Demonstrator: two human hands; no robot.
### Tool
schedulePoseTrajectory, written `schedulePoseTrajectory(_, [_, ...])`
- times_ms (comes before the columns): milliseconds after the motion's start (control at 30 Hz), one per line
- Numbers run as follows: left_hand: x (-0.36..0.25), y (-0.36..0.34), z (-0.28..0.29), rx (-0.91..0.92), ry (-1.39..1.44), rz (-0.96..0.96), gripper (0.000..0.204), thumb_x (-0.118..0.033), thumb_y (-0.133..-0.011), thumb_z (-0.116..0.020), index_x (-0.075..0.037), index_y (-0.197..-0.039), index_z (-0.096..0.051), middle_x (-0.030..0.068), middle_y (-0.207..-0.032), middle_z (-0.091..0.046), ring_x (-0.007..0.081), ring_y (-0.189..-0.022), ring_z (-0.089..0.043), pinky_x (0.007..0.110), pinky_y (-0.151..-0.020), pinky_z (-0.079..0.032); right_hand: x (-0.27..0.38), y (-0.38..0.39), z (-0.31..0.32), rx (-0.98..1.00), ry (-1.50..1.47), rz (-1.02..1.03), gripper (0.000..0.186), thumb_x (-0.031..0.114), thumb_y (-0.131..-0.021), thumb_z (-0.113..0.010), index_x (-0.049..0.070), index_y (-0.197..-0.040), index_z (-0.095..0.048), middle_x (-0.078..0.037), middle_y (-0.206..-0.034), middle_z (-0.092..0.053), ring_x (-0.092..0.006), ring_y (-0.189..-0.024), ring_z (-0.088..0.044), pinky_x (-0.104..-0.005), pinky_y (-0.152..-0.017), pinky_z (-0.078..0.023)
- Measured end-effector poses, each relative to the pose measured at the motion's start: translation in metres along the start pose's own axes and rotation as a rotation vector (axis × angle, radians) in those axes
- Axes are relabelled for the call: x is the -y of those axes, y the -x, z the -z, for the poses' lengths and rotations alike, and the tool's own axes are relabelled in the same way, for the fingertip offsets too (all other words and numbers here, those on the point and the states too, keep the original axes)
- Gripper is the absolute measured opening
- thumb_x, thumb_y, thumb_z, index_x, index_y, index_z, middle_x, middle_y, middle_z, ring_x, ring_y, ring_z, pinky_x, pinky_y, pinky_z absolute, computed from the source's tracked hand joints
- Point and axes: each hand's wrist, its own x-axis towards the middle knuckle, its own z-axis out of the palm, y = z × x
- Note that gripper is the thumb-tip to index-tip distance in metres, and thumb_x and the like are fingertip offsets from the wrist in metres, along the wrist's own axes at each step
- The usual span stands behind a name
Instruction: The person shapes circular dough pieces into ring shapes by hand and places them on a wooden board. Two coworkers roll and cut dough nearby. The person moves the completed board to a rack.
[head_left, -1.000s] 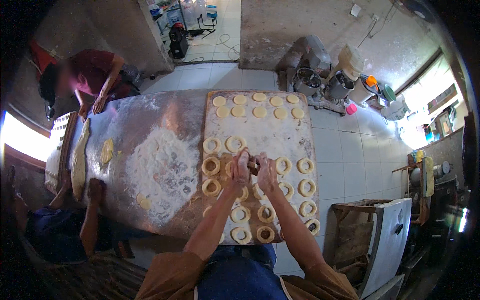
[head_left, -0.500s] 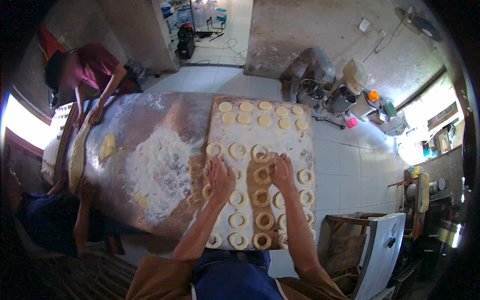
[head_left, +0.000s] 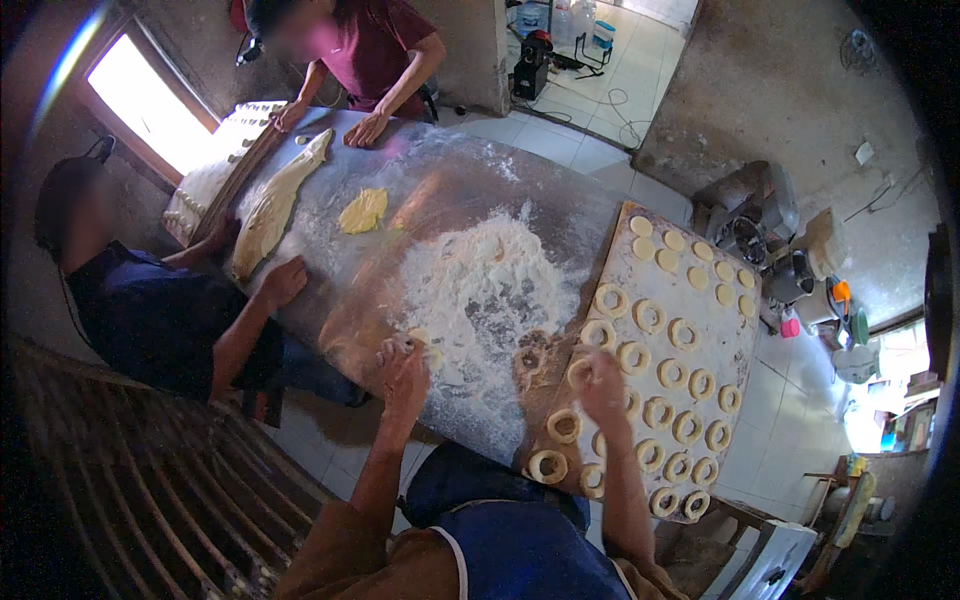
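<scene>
At the near edge of the floury table, my left hand (head_left: 403, 380) has its fingers closed around pale dough discs (head_left: 427, 350), partly hidden under the fingertips. My right hand (head_left: 602, 392) is over the left side of the dusted board (head_left: 715, 330), beside a dough ring (head_left: 580, 373) that it partly covers. Its fingers look bent but are blurred, and whether they hold anything is unclear. Rows of dough rings (head_left: 687, 428) cover the near and middle parts of the board. Small flat dough discs (head_left: 674, 241) lie at its far end.
White flour (head_left: 480, 270) is spread mid-table. Farther left are a yellow lump (head_left: 363, 211) and a long dough roll (head_left: 275, 205). Two people work there, one in maroon (head_left: 375, 50), one in dark blue (head_left: 155, 310). Slatted rack (head_left: 150, 480) at lower left; buckets (head_left: 790, 278) by the right wall.
The view has turned left. My left hand has moved from the rings on the board to the dough discs on the table. My right hand has shifted to the board's left side.
</scene>
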Motion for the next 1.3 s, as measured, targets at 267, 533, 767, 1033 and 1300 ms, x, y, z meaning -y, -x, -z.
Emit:
schedulePoseTrajectory(267, [-0.011,-0.030,0.012,0.139,1.141,0.340,0.031,-0.007,-0.085,-0.063,0.004,-0.113,-0.057,0.0126,-0.100,-0.064,0.0194,-0.084,-0.063,0.032,-0.072,-0.051,0.099,-0.021,-0.109,0.155,-0.446,-0.129,0.031,0.012,-0.085,-0.065,0.000,-0.114,-0.061,-0.012,-0.093,-0.068,-0.0185,-0.087,-0.065,-0.0298,-0.076,-0.052])
schedulePoseTrajectory(533, [-0.013,-0.029,0.019,0.361,1.570,0.497,0.027,-0.012,-0.087,-0.064,0.005,-0.108,-0.063,0.0110,-0.098,-0.067,0.0156,-0.089,-0.063,0.030,-0.078,-0.051,0.116,-0.028,-0.136,0.049,-0.645,-0.305,0.023,0.010,-0.080,-0.072,-0.004,-0.098,-0.066,-0.010,-0.089,-0.070,-0.0143,-0.082,-0.066,-0.0297,-0.075,-0.053])
schedulePoseTrajectory(767, [-0.002,-0.041,0.030,0.278,1.224,0.339,0.022,-0.011,-0.089,-0.063,0.004,-0.105,-0.064,0.0079,-0.093,-0.066,0.0140,-0.086,-0.063,0.028,-0.077,-0.051,0.142,-0.031,-0.140,-0.059,-0.568,-0.186,0.047,0.002,-0.078,-0.068,0.000,-0.121,-0.051,-0.012,-0.088,-0.067,-0.0193,-0.079,-0.067,-0.0318,-0.073,-0.054])
schedulePoseTrajectory(1033, [0.007,-0.039,0.017,0.601,1.925,0.374,0.023,-0.004,-0.093,-0.050,0.000,-0.115,-0.054,0.0100,-0.105,-0.058,0.0172,-0.096,-0.059,0.031,-0.079,-0.052,0.150,-0.042,-0.128,0.122,-1.294,-0.480,0.037,0.012,-0.084,-0.062,-0.003,-0.116,-0.051,-0.008,-0.082,-0.062,-0.0165,-0.079,-0.060,-0.0273,-0.074,-0.048])
schedulePoseTrajectory(1300, [-0.013,-0.020,-0.076,0.179,1.924,0.298,0.031,-0.025,-0.100,-0.040,-0.003,-0.117,-0.052,0.0110,-0.105,-0.057,0.0177,-0.088,-0.058,0.032,-0.073,-0.051,0.110,-0.032,-0.147,-0.151,-1.169,-0.541,0.048,0.041,-0.096,-0.041,-0.001,-0.085,-0.062,-0.015,-0.079,-0.063,-0.0207,-0.066,-0.060,-0.0352,-0.057,-0.047])
